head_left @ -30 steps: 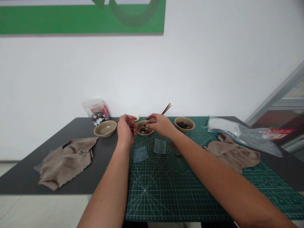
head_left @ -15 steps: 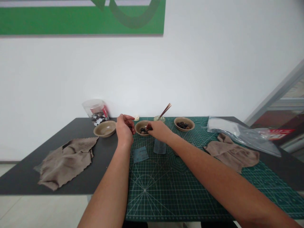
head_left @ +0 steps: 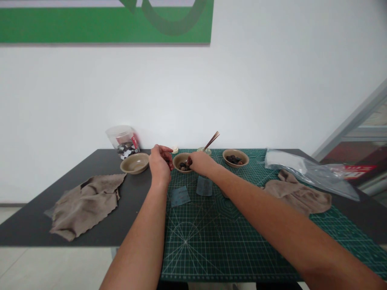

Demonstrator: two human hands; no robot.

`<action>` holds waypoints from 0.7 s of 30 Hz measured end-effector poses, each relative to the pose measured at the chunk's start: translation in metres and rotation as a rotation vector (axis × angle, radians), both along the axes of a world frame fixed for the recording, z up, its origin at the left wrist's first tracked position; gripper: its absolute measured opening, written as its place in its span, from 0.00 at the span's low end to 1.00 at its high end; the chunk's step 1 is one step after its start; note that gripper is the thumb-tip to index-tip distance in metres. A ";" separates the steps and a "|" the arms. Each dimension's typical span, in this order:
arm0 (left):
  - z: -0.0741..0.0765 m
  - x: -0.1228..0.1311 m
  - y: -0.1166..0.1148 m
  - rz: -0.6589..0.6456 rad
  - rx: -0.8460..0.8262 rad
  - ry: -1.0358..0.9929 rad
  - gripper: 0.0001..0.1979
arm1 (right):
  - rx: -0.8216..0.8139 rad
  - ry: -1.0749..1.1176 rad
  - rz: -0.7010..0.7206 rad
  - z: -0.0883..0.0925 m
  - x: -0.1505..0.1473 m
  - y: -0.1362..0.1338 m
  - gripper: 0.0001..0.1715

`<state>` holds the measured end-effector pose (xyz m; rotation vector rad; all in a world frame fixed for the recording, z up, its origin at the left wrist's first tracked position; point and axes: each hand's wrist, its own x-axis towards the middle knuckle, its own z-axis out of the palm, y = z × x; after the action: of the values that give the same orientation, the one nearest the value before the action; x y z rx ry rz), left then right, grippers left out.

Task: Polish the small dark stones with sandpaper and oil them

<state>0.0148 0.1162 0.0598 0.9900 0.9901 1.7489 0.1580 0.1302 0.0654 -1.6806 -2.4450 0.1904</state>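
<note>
My left hand (head_left: 160, 164) hovers just left of a tan bowl (head_left: 182, 162) holding small dark stones. Its fingers are curled round something small that I cannot make out. My right hand (head_left: 200, 162) rests at the bowl's right rim with fingers pinched on a dark reddish stone (head_left: 189, 161). Both forearms stretch across the green cutting mat (head_left: 211, 233). Two small grey-blue sandpaper squares (head_left: 179, 196) lie on the mat just in front of my hands.
An empty tan bowl (head_left: 134, 163) and a plastic jar (head_left: 123, 141) stand at the left. A second bowl of stones (head_left: 235, 157) and a small jar with sticks (head_left: 208, 146) sit at the back. Beige cloths (head_left: 84, 203) lie left and right; a plastic bag (head_left: 308, 171) lies far right.
My right hand has drawn back from over the bowl to its right rim and closed on a stone. The left hand has barely moved.
</note>
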 end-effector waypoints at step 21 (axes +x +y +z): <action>-0.006 0.002 0.003 -0.008 -0.004 0.014 0.25 | -0.118 -0.152 -0.152 0.008 -0.022 0.019 0.23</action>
<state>0.0165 0.1197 0.0541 1.0041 0.9972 1.7354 0.1362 0.1497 0.0730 -1.9912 -2.4406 0.1973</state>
